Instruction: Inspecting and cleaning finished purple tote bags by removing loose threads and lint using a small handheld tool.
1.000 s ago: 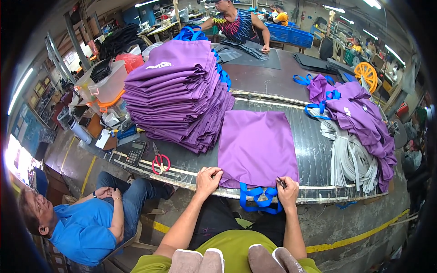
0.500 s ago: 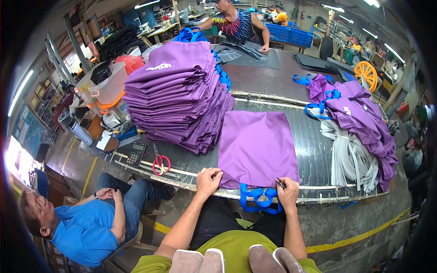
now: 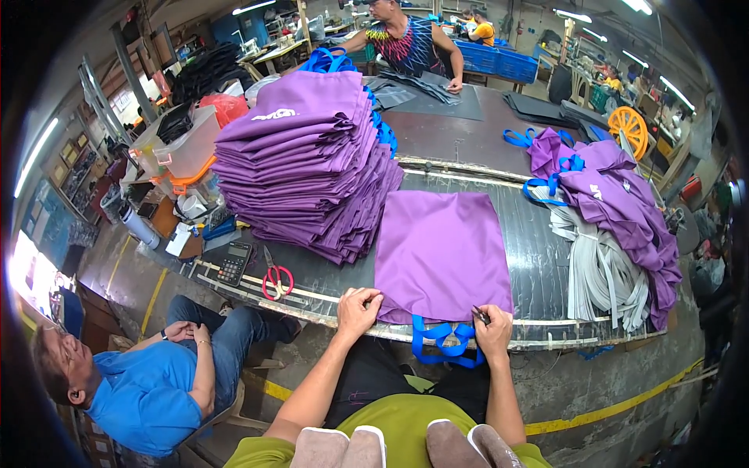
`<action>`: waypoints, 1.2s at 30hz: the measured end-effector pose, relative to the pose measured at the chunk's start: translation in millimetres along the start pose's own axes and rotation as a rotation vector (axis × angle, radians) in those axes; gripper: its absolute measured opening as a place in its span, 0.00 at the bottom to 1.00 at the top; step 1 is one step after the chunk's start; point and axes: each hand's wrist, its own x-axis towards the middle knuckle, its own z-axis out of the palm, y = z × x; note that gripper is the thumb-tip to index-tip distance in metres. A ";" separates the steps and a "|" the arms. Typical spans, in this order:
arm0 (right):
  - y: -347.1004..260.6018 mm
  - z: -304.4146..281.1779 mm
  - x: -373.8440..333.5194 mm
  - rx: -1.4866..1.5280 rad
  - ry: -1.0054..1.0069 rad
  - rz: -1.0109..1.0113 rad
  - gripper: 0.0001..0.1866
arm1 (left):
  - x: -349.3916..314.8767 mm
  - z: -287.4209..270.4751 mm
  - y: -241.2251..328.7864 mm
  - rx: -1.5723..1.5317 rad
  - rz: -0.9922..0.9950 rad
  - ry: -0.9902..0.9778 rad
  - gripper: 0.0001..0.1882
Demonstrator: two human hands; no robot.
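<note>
A purple cloth tote bag (image 3: 441,253) lies flat on the table in front of me, its blue handles (image 3: 445,343) hanging over the near edge. At its near left corner, my left hand (image 3: 359,312) is closed, fingers pinching the cloth. My right hand (image 3: 493,331) is closed at the near right corner around a small dark pointed tool (image 3: 481,314), whose kind I cannot make out. Some of that hand's fingers rest on the bag's edge. Left of the bag rises a tall stack of folded purple bags (image 3: 300,168).
Red-handled scissors (image 3: 276,281) and a calculator (image 3: 234,264) lie near the left edge. Rumpled purple bags (image 3: 612,191) and a bundle of grey strips (image 3: 597,261) are at the right. A person in blue (image 3: 148,390) sits at left; another person (image 3: 402,47) works across the table.
</note>
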 end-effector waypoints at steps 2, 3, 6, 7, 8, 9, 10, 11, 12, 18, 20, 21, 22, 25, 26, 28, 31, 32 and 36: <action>0.6 0.3 -0.1 -0.002 0.000 0.001 0.06 | 0.2 0.6 -0.7 -0.002 0.005 0.003 0.10; 0.7 0.6 -0.1 0.000 0.005 -0.007 0.06 | 0.1 0.7 -1.6 0.000 -0.001 -0.004 0.10; 0.3 0.9 0.1 0.001 0.012 -0.018 0.06 | 0.0 0.6 -3.7 0.001 0.006 -0.003 0.10; -0.1 1.1 0.3 0.000 0.012 -0.021 0.06 | -0.1 0.5 -4.4 0.000 0.017 0.004 0.10; 0.0 1.0 0.2 -0.001 0.012 -0.021 0.06 | 0.0 0.7 -4.3 0.000 0.017 0.004 0.10; 0.0 1.1 0.3 0.000 0.012 -0.019 0.06 | 0.0 0.8 -4.2 0.002 0.011 0.002 0.10; -0.1 1.2 0.4 0.002 0.011 -0.018 0.06 | -0.1 0.8 -4.2 0.004 0.006 0.000 0.10; 1.0 1.3 0.2 0.000 0.011 -0.018 0.06 | 0.2 1.2 -3.2 0.003 0.006 0.000 0.10; 2.1 1.4 0.0 -0.002 0.014 -0.018 0.06 | 0.4 1.6 -2.2 -0.002 0.005 -0.001 0.10; 1.3 1.7 0.0 -0.009 0.007 -0.021 0.06 | -0.3 0.6 -3.2 -0.003 0.016 -0.001 0.10; 0.3 1.2 0.2 -0.010 0.005 -0.014 0.06 | -0.4 0.4 -2.3 -0.006 0.013 -0.004 0.10; -0.2 1.0 0.4 -0.014 0.010 -0.016 0.06 | -0.3 0.1 -1.6 -0.008 0.011 -0.004 0.10; -0.6 0.5 0.5 -0.018 0.015 -0.019 0.07 | -0.2 -0.2 -0.9 -0.009 0.009 -0.004 0.10; 0.9 0.8 0.3 -0.012 0.017 -0.024 0.07 | -0.3 0.0 -1.0 -0.007 0.016 -0.001 0.10; -0.3 0.7 0.4 -0.011 0.017 -0.023 0.07 | -0.4 -0.1 -1.2 -0.006 0.016 -0.002 0.10; -2.5 0.7 0.6 0.000 0.019 -0.024 0.06 | -0.5 -0.2 -1.8 -0.013 0.015 0.002 0.10; -1.3 0.6 0.5 -0.012 0.025 -0.032 0.07 | -0.1 -0.4 -0.3 -0.001 0.008 -0.007 0.10; -0.9 0.6 0.5 -0.012 0.025 -0.031 0.07 | -0.1 -0.2 -0.4 -0.001 0.008 -0.008 0.10; 0.6 1.3 0.9 -0.023 0.023 -0.040 0.07 | -0.4 -0.1 -0.5 0.003 0.004 -0.004 0.10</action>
